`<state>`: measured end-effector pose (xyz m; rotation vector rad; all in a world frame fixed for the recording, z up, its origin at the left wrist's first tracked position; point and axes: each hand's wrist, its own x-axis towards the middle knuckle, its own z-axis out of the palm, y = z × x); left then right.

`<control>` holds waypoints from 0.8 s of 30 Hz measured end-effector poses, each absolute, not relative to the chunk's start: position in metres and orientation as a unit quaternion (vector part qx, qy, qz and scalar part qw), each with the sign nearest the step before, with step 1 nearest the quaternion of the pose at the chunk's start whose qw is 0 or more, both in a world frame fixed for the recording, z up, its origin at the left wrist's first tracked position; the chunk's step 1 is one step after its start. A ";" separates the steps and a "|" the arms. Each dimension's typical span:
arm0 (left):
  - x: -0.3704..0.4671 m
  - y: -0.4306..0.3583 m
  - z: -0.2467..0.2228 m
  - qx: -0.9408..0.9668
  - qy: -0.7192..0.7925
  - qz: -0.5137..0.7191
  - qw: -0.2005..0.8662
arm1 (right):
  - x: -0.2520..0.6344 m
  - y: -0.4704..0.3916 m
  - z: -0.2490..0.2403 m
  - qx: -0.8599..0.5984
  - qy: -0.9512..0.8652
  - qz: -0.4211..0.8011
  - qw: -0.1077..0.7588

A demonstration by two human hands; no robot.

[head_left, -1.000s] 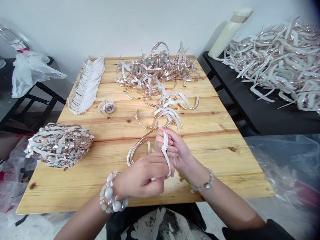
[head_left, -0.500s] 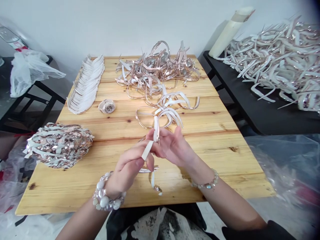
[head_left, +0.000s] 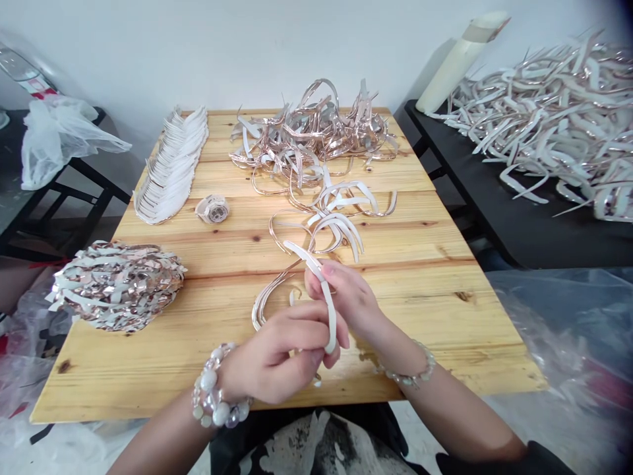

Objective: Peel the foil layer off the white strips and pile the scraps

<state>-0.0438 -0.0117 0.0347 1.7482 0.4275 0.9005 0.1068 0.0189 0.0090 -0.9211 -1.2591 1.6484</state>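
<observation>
A narrow curved strip, white on its upper face, is stretched between my two hands above the table. My left hand, with a beaded bracelet on its wrist, pinches the strip's lower end. Higher up, my right hand is closed around the strip near its middle, and the far end sticks out up and left. Just beyond my hands lie several loose curved strips, white with rose-gold edges. Beside my left hand a few more strips rest on the wood, partly hidden by it.
A tangled pile of strips covers the back of the wooden table. On the left are an overlapping row of white strips, a small coil and a large shiny bundle. A black table on the right holds another heap.
Both hands have turned, and the strip between them now shows its white length. My right hand's fingers have closed on it, while my left hand has moved slightly right and nearer me.
</observation>
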 end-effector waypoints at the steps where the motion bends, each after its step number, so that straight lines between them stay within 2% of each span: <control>1: -0.042 -0.012 0.034 0.740 0.167 0.372 0.535 | 0.106 0.020 0.008 -0.369 -0.496 0.658 0.430; 12: -0.027 -0.016 0.024 0.793 0.050 0.281 0.539 | 0.105 0.034 0.008 -0.353 -0.265 0.759 0.479; 18: -0.029 -0.020 0.029 0.770 0.026 0.255 0.585 | 0.121 0.048 0.017 -0.355 -0.142 0.761 0.525; 21: -0.044 -0.020 0.037 0.724 0.097 0.321 0.604 | 0.132 0.052 0.020 -0.310 -0.124 0.759 0.558; 24: -0.063 -0.013 0.040 0.634 0.226 0.496 0.548 | 0.142 0.055 0.024 -0.265 -0.138 0.744 0.597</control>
